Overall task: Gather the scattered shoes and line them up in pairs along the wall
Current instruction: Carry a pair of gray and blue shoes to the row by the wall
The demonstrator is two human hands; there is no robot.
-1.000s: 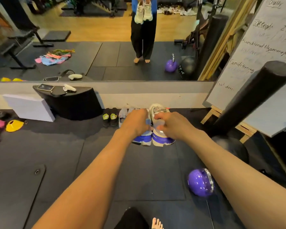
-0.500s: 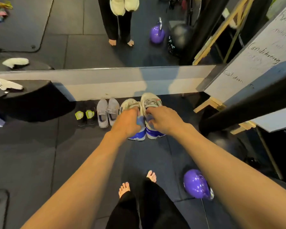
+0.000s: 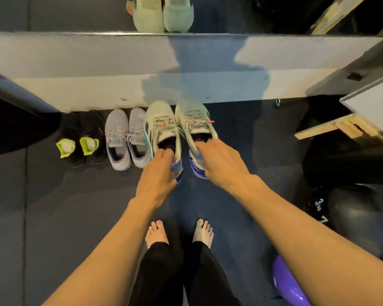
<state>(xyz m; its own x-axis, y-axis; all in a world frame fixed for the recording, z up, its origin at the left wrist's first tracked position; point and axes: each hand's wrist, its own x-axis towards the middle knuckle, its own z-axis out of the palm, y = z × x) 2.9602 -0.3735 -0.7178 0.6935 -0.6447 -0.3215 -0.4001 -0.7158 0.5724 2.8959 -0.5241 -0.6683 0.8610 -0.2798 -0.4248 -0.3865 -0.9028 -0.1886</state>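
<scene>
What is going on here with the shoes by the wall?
A barefoot person is lining up shoes. The left hand grips the left pale shoe at its heel, and the right hand grips the right pale shoe, toes toward the wall. A grey pair and a black pair already stand beside them.

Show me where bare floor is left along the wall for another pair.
Free: the dark mat by the wall, between the white pair and the wooden easel foot. Crowded: leftward, the grey pair and black pair sit side by side up to the dark block.
</scene>
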